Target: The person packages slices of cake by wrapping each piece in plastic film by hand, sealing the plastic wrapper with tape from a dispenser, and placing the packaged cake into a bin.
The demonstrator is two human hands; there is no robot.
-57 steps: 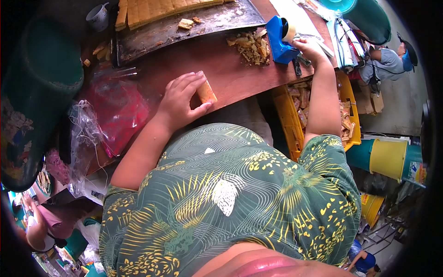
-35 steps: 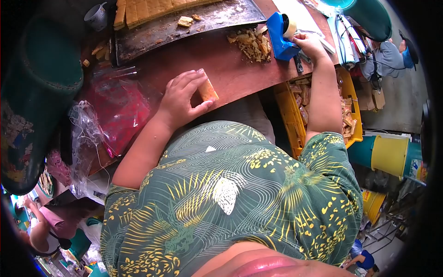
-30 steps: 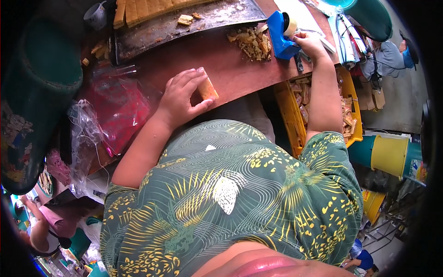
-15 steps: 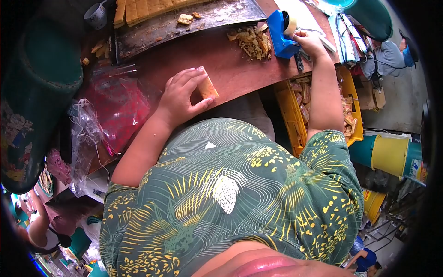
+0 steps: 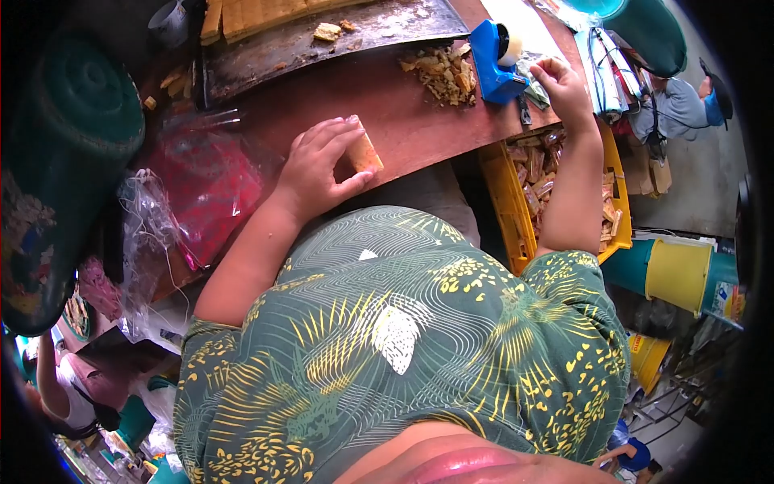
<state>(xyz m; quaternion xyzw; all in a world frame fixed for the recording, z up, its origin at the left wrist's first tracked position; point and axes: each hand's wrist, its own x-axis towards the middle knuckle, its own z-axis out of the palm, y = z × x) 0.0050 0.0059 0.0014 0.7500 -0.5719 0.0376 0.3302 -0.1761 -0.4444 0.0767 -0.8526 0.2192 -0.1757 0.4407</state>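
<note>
1. Red plastic sheeting (image 5: 205,181) is seen at far left, on the table (image 5: 411,137).
2. Dark tray (image 5: 387,31) is topped with yellow slab (image 5: 278,14) and scraps.
3. Rectangular piece (image 5: 367,153) is held by left hand (image 5: 316,165) at table's near edge; fingers part-curled, thumb opposed.
4. Crumb pile (image 5: 445,74) is seen between tray and blue tape dispenser (image 5: 497,82).
5. Right hand (image 5: 566,90) is raised just beside dispenser, thumb and index nearly together; whether tape is pinched cannot be told.
6. Yellow crate (image 5: 508,208), below right forearm, is filled with small pieces (image 5: 542,169).
</note>
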